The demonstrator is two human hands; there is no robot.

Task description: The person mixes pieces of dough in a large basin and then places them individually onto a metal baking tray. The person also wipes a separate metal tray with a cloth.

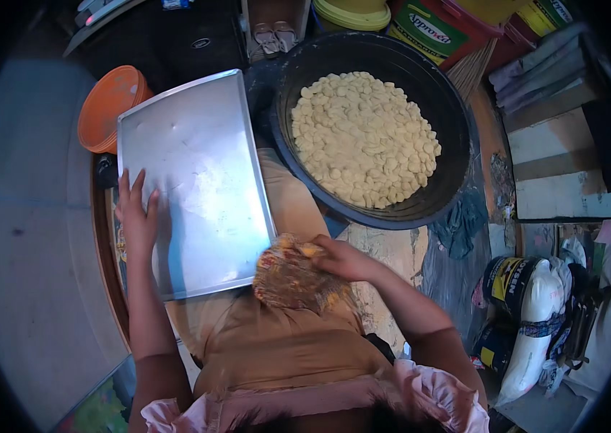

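Observation:
A shiny rectangular metal baking tray [204, 166] lies tilted across my lap, bare on its upper face. My left hand [138, 209] rests at the tray's left edge with its fingers spread. In my right hand [345, 258] is a crumpled patterned cloth [294, 278] in brown, yellow and red, held at the tray's lower right corner. Beyond my right hand stands a large black basin [457, 166] filled with many small pale dough pieces [367, 141].
An orange bucket [107, 108] stands at the tray's far left. Behind the basin are a red bucket [442, 32] and a yellow-lidded bucket [352, 14]. A dark plastic bag [457, 227] lies by the basin's right side. Bundled bags [540, 317] sit at the right.

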